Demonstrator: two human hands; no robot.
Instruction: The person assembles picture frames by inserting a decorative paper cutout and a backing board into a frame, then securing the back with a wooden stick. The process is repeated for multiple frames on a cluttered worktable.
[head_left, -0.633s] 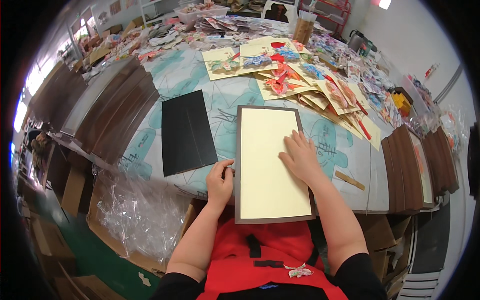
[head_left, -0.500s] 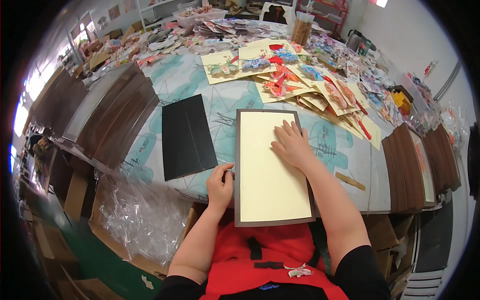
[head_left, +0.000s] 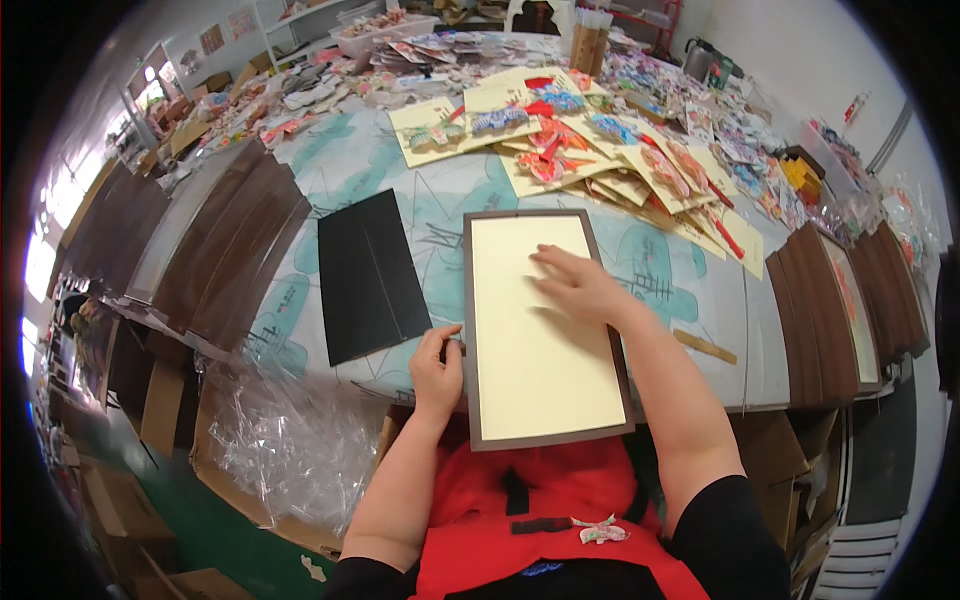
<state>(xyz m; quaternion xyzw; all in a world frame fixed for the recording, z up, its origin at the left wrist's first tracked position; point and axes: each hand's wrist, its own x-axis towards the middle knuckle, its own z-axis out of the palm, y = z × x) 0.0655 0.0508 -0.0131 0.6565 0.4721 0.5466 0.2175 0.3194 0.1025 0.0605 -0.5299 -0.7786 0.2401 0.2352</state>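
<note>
Dark brown boards (head_left: 215, 240) lie stacked at nine o'clock, with crumpled clear plastic wrap (head_left: 290, 440) below at seven. A black panel (head_left: 370, 275) lies just left of the brown frame (head_left: 545, 325), which holds a cream sheet at the centre of the table (head_left: 420, 205). The left hand (head_left: 437, 365) pinches the frame's left edge. The right hand (head_left: 580, 285) rests open and flat on the cream sheet. Colourful decorated cards (head_left: 590, 140) spread at twelve to one o'clock; more brown frames (head_left: 850, 300) stand at three.
</note>
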